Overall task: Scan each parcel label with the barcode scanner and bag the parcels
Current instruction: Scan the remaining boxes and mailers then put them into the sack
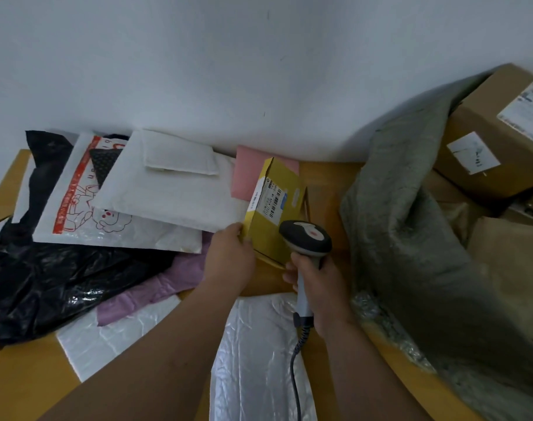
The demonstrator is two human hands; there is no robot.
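Head view down onto a wooden bench (22, 387) against a pale wall. Left hand (231, 253) gripping the near edge of a small yellow parcel box (271, 220), tilting it up so its white barcode label (271, 197) faces the scanner. Right hand (319, 287) wrapped around the handle of a grey barcode scanner (306, 238), head aimed at the box, just beside it and close to the label; coiled cord trailing down toward the body. No scan beam visible on the label, so whether the read has registered cannot be told.

Beyond the left hand, a heap of unbagged mail: white padded mailers (168, 189), a white printed mailer with red drawing (76, 208), a pink envelope (244, 174), a lilac bag (155, 287), black plastic bags (46, 287). Below both hands, a shiny silver-white bubble mailer (253, 360) lying flat. Right of the right hand, a slumped grey-green sack (411, 238), with brown cartons (496, 141) stacked behind it.

Judged progress: early to middle; one parcel at the scanning step, bagging of it pending, and many parcels apparently waiting.
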